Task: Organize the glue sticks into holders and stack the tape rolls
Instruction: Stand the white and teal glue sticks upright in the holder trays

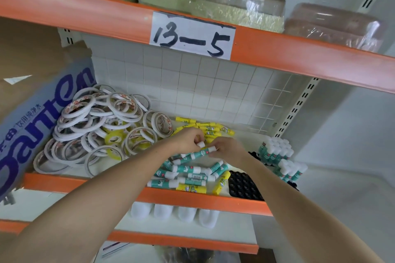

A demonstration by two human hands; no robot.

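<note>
Both forearms reach in over the shelf's (192,200) orange front edge, and the hands meet mid-shelf. Left hand (188,140): fingers curled, pinching a white-capped glue stick (200,144); only the cap shows, the body is hidden in the hand. Right hand (227,147): fingers curled, pinching the white cap end of a teal stick (197,154). That stick's long axis runs left-right, cap to the right, raised slightly above the pile.

Loose teal sticks (188,172) lie flat toward the front edge, axes mixed. Yellow sticks (210,129) lie near the back, partly hidden behind the hands. Black holder (243,186) at the front right, its far part covered by the right forearm. Upright teal sticks (277,151) stand at the right end. Tape rolls (96,128) are heaped at the left, unstacked; labels blurred.
</note>
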